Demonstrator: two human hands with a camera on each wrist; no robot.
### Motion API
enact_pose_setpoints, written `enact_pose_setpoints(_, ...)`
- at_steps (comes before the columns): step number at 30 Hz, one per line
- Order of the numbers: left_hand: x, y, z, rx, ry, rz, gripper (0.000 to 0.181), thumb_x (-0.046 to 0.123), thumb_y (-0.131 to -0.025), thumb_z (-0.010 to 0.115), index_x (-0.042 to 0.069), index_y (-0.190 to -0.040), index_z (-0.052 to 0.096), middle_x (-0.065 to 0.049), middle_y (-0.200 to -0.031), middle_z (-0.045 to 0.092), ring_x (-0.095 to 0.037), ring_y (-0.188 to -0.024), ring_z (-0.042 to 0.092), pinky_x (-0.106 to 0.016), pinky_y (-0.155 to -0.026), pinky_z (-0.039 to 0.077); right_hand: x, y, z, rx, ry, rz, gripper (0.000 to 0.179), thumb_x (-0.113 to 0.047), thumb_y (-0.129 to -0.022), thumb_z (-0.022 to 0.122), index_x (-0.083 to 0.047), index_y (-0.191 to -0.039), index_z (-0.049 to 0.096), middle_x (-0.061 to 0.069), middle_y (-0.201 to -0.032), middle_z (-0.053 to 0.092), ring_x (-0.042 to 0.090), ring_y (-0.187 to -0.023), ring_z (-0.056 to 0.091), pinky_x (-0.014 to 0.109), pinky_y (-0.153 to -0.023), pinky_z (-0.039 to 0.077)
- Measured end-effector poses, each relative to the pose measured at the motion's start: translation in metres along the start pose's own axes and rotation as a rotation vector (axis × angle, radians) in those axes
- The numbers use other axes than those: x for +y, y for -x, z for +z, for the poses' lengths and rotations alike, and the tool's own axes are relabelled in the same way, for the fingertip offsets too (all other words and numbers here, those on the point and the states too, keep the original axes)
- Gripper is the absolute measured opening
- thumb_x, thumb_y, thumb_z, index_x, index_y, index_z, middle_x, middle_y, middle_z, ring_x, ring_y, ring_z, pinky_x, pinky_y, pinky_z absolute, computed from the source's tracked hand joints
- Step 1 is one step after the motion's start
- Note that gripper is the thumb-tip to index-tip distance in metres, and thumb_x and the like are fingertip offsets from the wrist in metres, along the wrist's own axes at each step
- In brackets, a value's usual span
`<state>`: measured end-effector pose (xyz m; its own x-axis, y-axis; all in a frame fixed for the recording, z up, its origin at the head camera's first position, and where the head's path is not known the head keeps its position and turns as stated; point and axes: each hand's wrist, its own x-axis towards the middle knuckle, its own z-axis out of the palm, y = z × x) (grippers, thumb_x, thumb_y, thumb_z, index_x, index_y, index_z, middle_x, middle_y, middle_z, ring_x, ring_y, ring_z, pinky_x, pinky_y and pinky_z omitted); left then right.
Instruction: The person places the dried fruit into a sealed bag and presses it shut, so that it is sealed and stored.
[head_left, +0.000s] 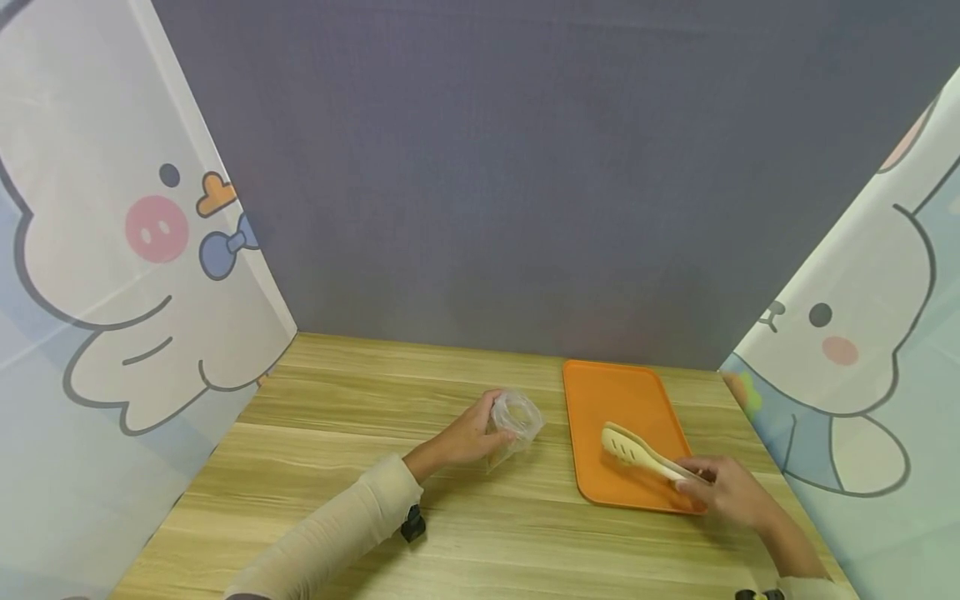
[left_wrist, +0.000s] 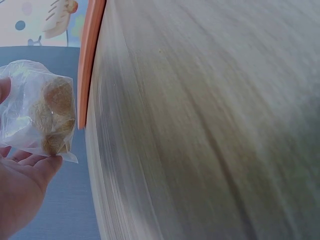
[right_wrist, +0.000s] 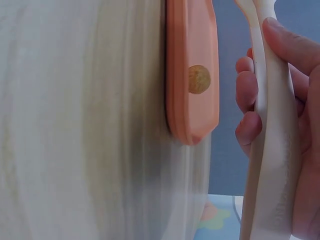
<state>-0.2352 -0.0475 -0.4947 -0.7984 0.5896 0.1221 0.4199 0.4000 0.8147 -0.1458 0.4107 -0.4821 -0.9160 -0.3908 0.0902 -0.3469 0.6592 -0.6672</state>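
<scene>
My left hand [head_left: 472, 433] holds a clear plastic bag [head_left: 525, 429] above the table, left of the orange tray [head_left: 611, 387]. Through the plastic in the left wrist view show several brown, roundish pieces [left_wrist: 57, 95] that look like food. The bag's mouth stands open toward the head camera. My right hand [head_left: 727, 490] grips cream-coloured tongs [head_left: 637, 454] by the handles, their slotted tips over the tray. One round brown piece [right_wrist: 199, 79] lies on the tray in the right wrist view; the tongs are apart from it. Between the tips nothing can be made out.
The wooden table [head_left: 337, 400] spreads beneath both hands. A dark grey wall [head_left: 480, 183] closes off its far edge. Panels with cartoon prints stand along the left side [head_left: 90, 250] and the right side [head_left: 855, 350], the right one close to the tray.
</scene>
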Motion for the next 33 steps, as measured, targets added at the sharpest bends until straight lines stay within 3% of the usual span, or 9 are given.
enact_pose_setpoints(7,-0.001,-0.002,0.002,0.017,-0.026,0.046,0.074,0.034,-0.099,0.064,0.005,-0.155,0.026,-0.011,-0.132,0.056,-0.02,-0.116,0.059,-0.04,-0.102,0.049,-0.008,-0.008,0.0,0.054,0.077,0.057,0.034,-0.022,-0.097,0.069,0.001,-0.122,0.071,-0.004,-0.081,0.075,-0.002,-0.053,0.047,0.024,-0.046,0.042)
enact_pose_setpoints(14,-0.002,-0.002,0.005,0.015,-0.014,0.062,0.074,0.035,-0.099,0.064,0.004,-0.154,0.026,-0.01,-0.129,0.056,-0.018,-0.112,0.059,-0.037,-0.098,0.05,-0.017,-0.019,0.004,0.159,0.153,-0.027,0.026,-0.018,-0.093,0.074,-0.006,-0.115,0.076,-0.007,-0.085,0.075,-0.004,-0.063,0.049,0.023,-0.053,0.041)
enact_pose_setpoints(23,-0.002,-0.004,0.007,0.002,-0.008,0.068,0.073,0.036,-0.1,0.063,0.005,-0.155,0.025,-0.01,-0.131,0.054,-0.018,-0.113,0.057,-0.038,-0.098,0.05,-0.02,-0.03,0.009,0.192,0.175,-0.019,0.03,-0.018,-0.093,0.074,-0.002,-0.118,0.074,-0.003,-0.08,0.077,-0.001,-0.063,0.061,0.023,-0.054,0.044)
enact_pose_setpoints(33,-0.001,-0.006,0.008,-0.01,-0.012,0.054,0.074,0.035,-0.1,0.063,0.007,-0.156,0.024,-0.009,-0.132,0.055,-0.018,-0.115,0.058,-0.037,-0.099,0.05,-0.026,-0.046,0.016,0.261,0.277,-0.061,0.028,-0.021,-0.09,0.078,-0.005,-0.113,0.077,0.005,-0.096,0.078,-0.004,-0.07,0.054,0.023,-0.06,0.045)
